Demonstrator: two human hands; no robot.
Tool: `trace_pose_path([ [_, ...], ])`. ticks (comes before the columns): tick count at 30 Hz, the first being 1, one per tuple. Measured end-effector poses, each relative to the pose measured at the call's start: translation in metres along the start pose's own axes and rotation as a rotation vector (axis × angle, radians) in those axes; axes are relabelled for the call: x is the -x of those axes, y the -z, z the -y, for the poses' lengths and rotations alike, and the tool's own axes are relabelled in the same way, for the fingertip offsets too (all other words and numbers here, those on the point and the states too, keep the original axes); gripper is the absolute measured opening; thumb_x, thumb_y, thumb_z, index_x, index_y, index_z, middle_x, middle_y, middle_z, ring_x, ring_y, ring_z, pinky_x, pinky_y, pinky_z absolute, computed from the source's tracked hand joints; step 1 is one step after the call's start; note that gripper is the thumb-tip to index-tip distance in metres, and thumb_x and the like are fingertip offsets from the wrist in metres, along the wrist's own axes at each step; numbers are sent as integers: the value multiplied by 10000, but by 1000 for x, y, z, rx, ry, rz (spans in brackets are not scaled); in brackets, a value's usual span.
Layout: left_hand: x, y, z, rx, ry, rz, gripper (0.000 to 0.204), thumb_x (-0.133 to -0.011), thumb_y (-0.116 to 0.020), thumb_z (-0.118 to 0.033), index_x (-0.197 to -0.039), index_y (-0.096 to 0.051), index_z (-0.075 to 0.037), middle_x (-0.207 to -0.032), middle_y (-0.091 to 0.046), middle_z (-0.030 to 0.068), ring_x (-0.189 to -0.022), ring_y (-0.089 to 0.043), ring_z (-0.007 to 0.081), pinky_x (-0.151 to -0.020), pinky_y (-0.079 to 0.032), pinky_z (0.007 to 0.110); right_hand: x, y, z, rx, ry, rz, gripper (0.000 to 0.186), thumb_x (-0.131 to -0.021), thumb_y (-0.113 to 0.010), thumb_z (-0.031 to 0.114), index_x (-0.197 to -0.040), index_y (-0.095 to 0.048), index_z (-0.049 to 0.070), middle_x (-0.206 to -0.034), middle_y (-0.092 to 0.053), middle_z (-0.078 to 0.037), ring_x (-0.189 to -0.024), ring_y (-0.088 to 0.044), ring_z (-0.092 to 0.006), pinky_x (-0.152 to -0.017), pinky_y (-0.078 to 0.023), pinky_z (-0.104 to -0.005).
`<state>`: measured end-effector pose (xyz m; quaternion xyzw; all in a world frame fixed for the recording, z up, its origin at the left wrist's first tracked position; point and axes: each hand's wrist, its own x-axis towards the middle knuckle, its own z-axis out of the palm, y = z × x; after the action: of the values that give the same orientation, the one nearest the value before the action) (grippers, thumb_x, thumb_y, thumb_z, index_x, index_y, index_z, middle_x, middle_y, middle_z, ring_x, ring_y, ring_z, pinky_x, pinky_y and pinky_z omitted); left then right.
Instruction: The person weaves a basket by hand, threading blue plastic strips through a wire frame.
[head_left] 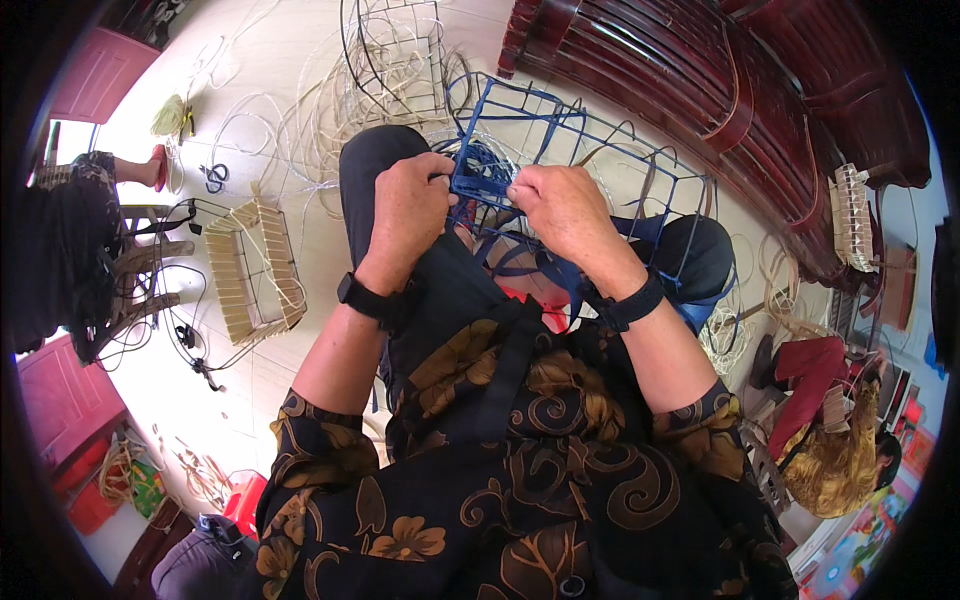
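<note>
A blue wire basket frame [585,131] rests across my lap and knees, partly wrapped in flat blue strip. At its near left corner my left hand [408,208] is closed, fingers pinched at the frame's edge. Just to the right, my right hand [566,212] pinches the blue strip [487,186] that runs along the edge between both hands. Loose lengths of blue strip [530,262] hang below the frame between my legs. What exactly lies inside the left fingertips is hidden.
Tangled pale strips [330,100] spread over the floor ahead, beside a dark wire frame [400,45]. A half-wrapped beige basket [252,270] stands at left. Dark wooden bench [650,75] runs along the far right. Other people sit at the left and right, one in maroon trousers [808,385].
</note>
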<state>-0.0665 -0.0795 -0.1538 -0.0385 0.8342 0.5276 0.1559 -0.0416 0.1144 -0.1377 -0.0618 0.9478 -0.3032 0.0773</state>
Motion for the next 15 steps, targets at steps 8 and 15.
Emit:
trace_pose_path([
  [8, -1, -4, 7, -354, -269, -213, 193, -826, -589, -1, -979, -703, -24, -780, -703, 136, -700, -706, 211, -610, -520, 325, 1, -2, 1, -11, -20, -16, 180, -883, -626, 219, -888, -691, 51, -769, -667, -168, -765, -639, -377, -689, -491, -448],
  [15, 10, -6, -9, -564, -428, -296, 133, -815, -603, -35, -893, -699, -84, -792, -686, 141, -787, -663, 351, -696, -516, 403, 5, 0, 9, -5, -56, -15, 161, -867, -628, 204, -850, -684, 54, -823, -685, -176, -836, -656, -380, -733, -513, -488],
])
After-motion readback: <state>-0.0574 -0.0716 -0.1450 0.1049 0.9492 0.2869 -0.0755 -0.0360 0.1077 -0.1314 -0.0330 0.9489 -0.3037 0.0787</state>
